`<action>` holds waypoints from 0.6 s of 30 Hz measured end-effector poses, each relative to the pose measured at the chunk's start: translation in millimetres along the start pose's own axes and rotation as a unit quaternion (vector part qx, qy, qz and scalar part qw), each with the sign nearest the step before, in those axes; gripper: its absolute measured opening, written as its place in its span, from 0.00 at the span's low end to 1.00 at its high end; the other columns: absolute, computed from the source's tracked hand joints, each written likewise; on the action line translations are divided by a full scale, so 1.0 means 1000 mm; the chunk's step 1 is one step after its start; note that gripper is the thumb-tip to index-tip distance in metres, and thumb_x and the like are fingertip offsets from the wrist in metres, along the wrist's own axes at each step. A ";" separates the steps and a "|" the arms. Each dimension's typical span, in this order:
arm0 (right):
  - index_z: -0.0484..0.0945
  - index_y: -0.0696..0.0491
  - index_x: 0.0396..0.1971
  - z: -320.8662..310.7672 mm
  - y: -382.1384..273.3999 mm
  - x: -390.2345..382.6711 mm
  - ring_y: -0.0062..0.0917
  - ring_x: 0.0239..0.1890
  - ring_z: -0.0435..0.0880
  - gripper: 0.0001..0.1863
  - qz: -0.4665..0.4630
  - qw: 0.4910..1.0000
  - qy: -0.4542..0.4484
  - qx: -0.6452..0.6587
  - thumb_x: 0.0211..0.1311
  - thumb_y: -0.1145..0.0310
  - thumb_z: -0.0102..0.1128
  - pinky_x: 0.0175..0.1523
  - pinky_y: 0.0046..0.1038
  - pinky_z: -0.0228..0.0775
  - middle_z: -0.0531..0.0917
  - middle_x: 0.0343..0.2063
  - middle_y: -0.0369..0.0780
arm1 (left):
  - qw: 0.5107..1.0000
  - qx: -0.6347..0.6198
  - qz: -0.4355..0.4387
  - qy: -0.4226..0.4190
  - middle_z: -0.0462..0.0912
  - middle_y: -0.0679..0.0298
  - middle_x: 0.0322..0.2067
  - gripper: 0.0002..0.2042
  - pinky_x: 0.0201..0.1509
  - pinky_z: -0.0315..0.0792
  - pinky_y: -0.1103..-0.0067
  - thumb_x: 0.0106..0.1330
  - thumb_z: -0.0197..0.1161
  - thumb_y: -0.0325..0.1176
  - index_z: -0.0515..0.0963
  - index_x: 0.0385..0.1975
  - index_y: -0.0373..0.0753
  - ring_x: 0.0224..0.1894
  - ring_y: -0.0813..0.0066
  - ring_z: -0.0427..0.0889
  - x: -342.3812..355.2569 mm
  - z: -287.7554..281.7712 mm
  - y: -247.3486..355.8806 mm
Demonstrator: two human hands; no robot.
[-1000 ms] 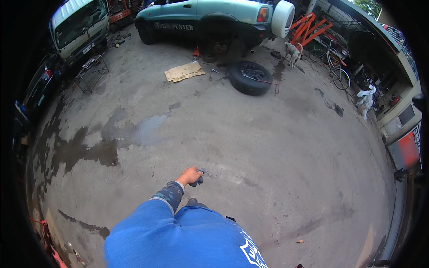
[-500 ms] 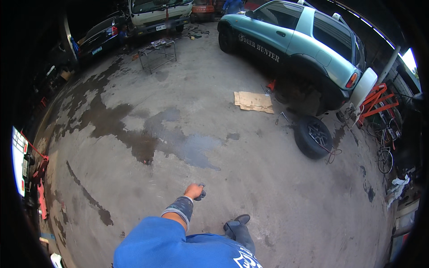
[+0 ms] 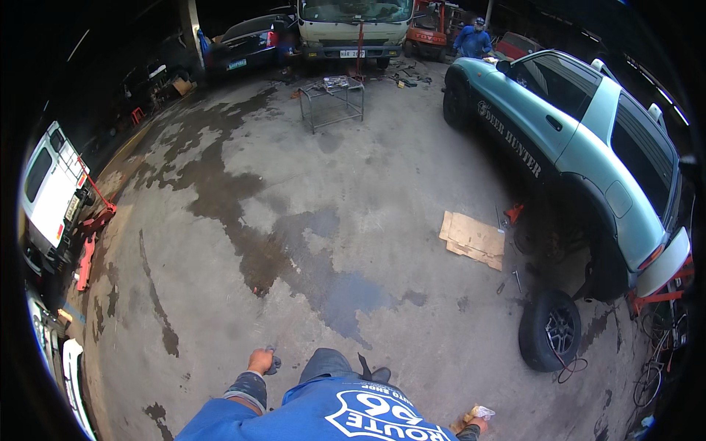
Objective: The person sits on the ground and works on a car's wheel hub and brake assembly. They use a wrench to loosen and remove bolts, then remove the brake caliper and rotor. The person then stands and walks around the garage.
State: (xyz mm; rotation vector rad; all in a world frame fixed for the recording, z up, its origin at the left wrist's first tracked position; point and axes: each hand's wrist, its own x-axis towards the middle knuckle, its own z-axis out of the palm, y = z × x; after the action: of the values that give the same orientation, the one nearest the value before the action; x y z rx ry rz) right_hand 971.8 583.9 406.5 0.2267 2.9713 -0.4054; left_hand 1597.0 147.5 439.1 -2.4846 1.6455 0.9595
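My left hand (image 3: 262, 361) hangs low ahead of me, its fingers closed on something small and dark grey (image 3: 274, 363) that I cannot make out. At the lower right, my right hand (image 3: 479, 424) is closed around a crumpled pale, tan and whitish wad (image 3: 471, 417), perhaps a rag or wrapping. Neither hand touches anything else; the concrete floor (image 3: 397, 316) lies beneath both. Nearest to the right hand is a loose wheel with a black tyre (image 3: 537, 334), leaning by the rear of a light teal car (image 3: 588, 147).
Flattened cardboard (image 3: 474, 239), a red jack (image 3: 513, 213) and hand tools (image 3: 516, 281) lie beside the car. A metal-framed stand (image 3: 332, 97) is ahead, before a truck (image 3: 353, 33). Another person in blue (image 3: 473, 40) is at the back. Wet patches (image 3: 257, 257) darken the floor.
The view has swung left and up, so the car, wheel and cardboard sit farther right and lower. My right hand with the pale wad has come into view; the left stays closed.
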 end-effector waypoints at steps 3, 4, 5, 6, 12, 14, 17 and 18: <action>0.78 0.71 0.44 0.021 -0.144 0.084 0.53 0.48 0.78 0.28 -0.108 0.994 -0.020 0.024 0.75 0.56 0.44 0.54 0.41 0.70 0.79 0.46 0.61 | 0.989 -0.089 -0.115 -0.027 0.85 0.45 0.42 0.22 0.49 0.76 0.65 0.67 0.59 0.45 0.82 0.43 0.28 0.45 0.50 0.85 0.005 0.006 -0.009; 0.75 0.72 0.48 0.028 -0.189 0.104 0.52 0.51 0.77 0.28 -0.147 0.987 -0.036 0.061 0.76 0.56 0.44 0.58 0.41 0.68 0.77 0.49 0.60 | 0.984 -0.086 -0.147 -0.044 0.84 0.45 0.45 0.22 0.52 0.75 0.65 0.67 0.59 0.46 0.82 0.44 0.29 0.48 0.49 0.83 0.006 0.016 -0.007; 0.73 0.72 0.50 0.033 -0.230 0.122 0.50 0.51 0.78 0.27 -0.158 0.977 -0.071 0.123 0.76 0.58 0.45 0.58 0.40 0.67 0.77 0.49 0.59 | 0.980 -0.071 -0.178 -0.057 0.83 0.45 0.47 0.23 0.56 0.74 0.65 0.67 0.58 0.47 0.82 0.45 0.30 0.52 0.48 0.82 0.008 0.028 -0.004; 0.72 0.72 0.51 0.039 -0.268 0.134 0.47 0.51 0.79 0.26 -0.190 0.960 -0.074 0.191 0.76 0.59 0.46 0.57 0.39 0.68 0.77 0.49 0.58 | 0.980 -0.056 -0.172 -0.081 0.83 0.44 0.47 0.23 0.56 0.74 0.65 0.66 0.59 0.48 0.82 0.44 0.30 0.52 0.48 0.82 0.012 0.045 0.002; 0.75 0.70 0.47 0.079 -0.408 0.166 0.44 0.46 0.81 0.26 -0.194 0.968 -0.074 0.140 0.75 0.57 0.47 0.54 0.37 0.71 0.81 0.43 0.55 | 0.976 0.057 -0.078 -0.193 0.80 0.42 0.52 0.26 0.61 0.71 0.66 0.66 0.58 0.52 0.82 0.47 0.31 0.58 0.50 0.78 0.108 0.130 0.092; 0.76 0.71 0.44 0.096 -0.428 0.149 0.50 0.46 0.82 0.29 -0.137 0.985 -0.088 0.049 0.73 0.53 0.50 0.51 0.42 0.72 0.83 0.42 0.59 | 0.965 -0.002 -0.198 -0.173 0.79 0.42 0.53 0.27 0.62 0.70 0.67 0.66 0.56 0.53 0.81 0.48 0.32 0.59 0.49 0.77 0.170 0.124 0.154; 0.81 0.64 0.44 0.114 -0.463 0.118 0.49 0.49 0.83 0.22 -0.116 0.954 -0.194 -0.197 0.71 0.57 0.51 0.51 0.44 0.74 0.84 0.42 0.56 | 0.986 0.051 0.017 -0.156 0.82 0.42 0.46 0.23 0.58 0.72 0.62 0.64 0.58 0.50 0.83 0.43 0.32 0.54 0.45 0.80 0.315 0.067 0.297; 0.81 0.63 0.44 0.124 -0.486 0.106 0.49 0.49 0.83 0.22 -0.171 0.930 -0.241 -0.218 0.71 0.57 0.51 0.52 0.44 0.74 0.84 0.42 0.55 | 0.994 -0.021 -0.020 -0.104 0.82 0.41 0.47 0.23 0.57 0.72 0.61 0.65 0.58 0.49 0.83 0.44 0.31 0.54 0.44 0.80 0.359 0.040 0.355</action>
State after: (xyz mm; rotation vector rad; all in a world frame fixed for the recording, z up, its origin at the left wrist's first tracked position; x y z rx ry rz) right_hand 801.4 100.9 395.7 -0.3893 2.5114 0.1606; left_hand 1373.6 -296.6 340.6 -2.3391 1.5235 1.2125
